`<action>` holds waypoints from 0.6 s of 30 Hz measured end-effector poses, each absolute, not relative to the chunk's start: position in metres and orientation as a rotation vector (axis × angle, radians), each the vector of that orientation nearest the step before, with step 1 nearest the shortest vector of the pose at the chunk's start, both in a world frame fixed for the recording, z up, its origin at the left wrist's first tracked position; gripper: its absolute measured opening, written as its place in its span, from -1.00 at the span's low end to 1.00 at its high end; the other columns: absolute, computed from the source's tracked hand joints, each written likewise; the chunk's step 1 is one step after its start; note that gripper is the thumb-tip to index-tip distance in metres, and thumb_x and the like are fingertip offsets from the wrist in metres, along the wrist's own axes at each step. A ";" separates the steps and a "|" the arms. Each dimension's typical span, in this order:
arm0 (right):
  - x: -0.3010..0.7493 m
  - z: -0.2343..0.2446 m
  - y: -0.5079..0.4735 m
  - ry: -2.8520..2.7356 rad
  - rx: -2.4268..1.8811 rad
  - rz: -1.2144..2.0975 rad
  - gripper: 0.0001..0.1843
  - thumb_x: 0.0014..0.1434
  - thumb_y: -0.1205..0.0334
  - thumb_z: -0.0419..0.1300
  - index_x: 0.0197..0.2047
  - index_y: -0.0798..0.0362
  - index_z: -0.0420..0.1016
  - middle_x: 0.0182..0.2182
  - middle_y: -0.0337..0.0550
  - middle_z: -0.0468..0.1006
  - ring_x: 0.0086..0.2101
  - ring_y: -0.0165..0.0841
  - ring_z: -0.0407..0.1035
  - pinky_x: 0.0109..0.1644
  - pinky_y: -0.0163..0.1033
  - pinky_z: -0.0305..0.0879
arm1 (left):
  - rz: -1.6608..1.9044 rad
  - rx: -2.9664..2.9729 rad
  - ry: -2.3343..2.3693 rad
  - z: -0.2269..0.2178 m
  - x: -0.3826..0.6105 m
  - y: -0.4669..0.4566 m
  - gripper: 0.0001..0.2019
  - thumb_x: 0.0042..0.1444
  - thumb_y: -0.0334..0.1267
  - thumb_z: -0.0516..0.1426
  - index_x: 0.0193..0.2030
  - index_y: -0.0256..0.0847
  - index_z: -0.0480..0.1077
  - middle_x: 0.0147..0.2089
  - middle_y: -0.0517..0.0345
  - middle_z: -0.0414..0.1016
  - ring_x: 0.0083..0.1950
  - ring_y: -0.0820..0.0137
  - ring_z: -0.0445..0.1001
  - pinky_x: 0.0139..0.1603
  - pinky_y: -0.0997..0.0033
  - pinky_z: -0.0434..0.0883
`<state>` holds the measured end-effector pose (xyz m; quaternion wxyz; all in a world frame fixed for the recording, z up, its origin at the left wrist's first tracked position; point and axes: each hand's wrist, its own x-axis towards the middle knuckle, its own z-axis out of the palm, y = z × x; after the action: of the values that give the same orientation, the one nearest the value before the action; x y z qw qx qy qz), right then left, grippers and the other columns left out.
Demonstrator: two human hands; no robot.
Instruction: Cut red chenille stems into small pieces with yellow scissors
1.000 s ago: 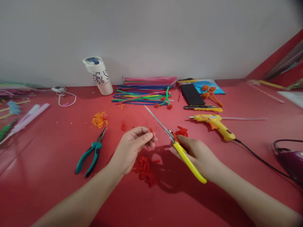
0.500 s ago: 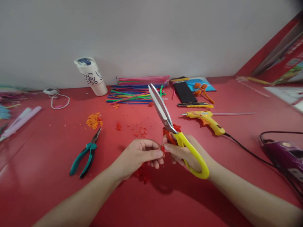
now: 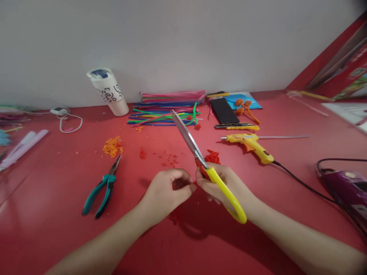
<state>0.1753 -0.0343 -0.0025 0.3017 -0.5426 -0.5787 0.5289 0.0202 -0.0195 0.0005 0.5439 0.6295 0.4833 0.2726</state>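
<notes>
Scissors (image 3: 211, 175) with a yellow and an orange handle are hooked on my right hand (image 3: 233, 187), their blades tilted up to the left and nearly closed. My left hand (image 3: 164, 193) is closed in a pinch, thumb against fingers, on a tiny red piece (image 3: 195, 183) that meets my right fingertips. A heap of red snippets (image 3: 212, 156) lies just beyond my right hand. More red bits (image 3: 174, 217) rest on the table under my left hand, partly in shadow. Small red cuttings (image 3: 171, 159) are scattered in front of both hands.
Teal pliers (image 3: 104, 191) lie at left beside orange snippets (image 3: 112, 146). Fuzzy coloured stems (image 3: 163, 114) are at the back, near a white tumbler (image 3: 110, 93). To the right lie a phone (image 3: 224, 110), cutter (image 3: 237, 127), yellow glue gun (image 3: 252, 145) with cord, and a purple device (image 3: 345, 183).
My hands have drawn slightly apart. The scissors have swung lower and leftward, and more of the red heap behind them shows. The camera view has shifted slightly.
</notes>
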 end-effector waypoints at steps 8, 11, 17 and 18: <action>0.185 -0.002 -0.031 -1.852 -1.508 1.021 -0.71 -0.04 0.06 0.10 -0.56 0.04 0.10 -0.65 -0.38 0.14 -0.61 -0.54 0.04 -0.58 -0.40 -0.04 | 0.813 1.193 1.153 -0.001 0.017 -0.015 -0.92 -0.16 -0.31 0.16 -0.51 -0.27 0.38 -0.59 0.25 0.38 -0.56 0.52 0.34 -0.49 0.53 0.30; 0.191 -0.005 -0.030 -2.034 -1.685 0.713 -0.66 -0.05 -0.06 0.09 -0.53 0.02 0.11 -0.65 -0.35 0.21 -0.63 -0.52 0.03 -0.58 -0.38 -0.08 | 1.009 1.029 1.092 -0.001 0.010 -0.009 -0.91 -0.16 -0.32 0.19 -0.47 -0.27 0.39 -0.55 0.24 0.42 -0.54 0.55 0.37 -0.45 0.55 0.32; 0.193 -0.011 -0.030 -2.383 -1.720 0.371 -0.67 0.07 -0.09 -0.07 -0.41 0.03 0.16 -0.59 -0.22 0.37 -0.61 -0.41 0.21 -0.55 -0.33 -0.12 | 1.181 0.944 0.998 0.001 0.001 -0.001 -0.97 -0.11 -0.39 0.18 -0.45 -0.26 0.40 -0.52 0.26 0.43 -0.50 0.58 0.36 -0.43 0.59 0.30; 0.193 -0.012 -0.030 -2.424 -1.717 0.315 -0.68 0.08 -0.07 -0.08 -0.41 0.03 0.16 -0.60 -0.20 0.38 -0.62 -0.40 0.22 -0.55 -0.32 -0.14 | 1.191 0.942 0.986 0.001 0.000 0.000 -0.98 -0.10 -0.39 0.17 -0.46 -0.26 0.41 -0.52 0.26 0.43 -0.50 0.59 0.36 -0.42 0.59 0.30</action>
<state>0.1932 -0.0301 -0.0123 0.0774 -0.5730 -0.8091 0.1053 -0.0003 -0.0005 0.0014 0.6175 0.4094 0.4283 0.5174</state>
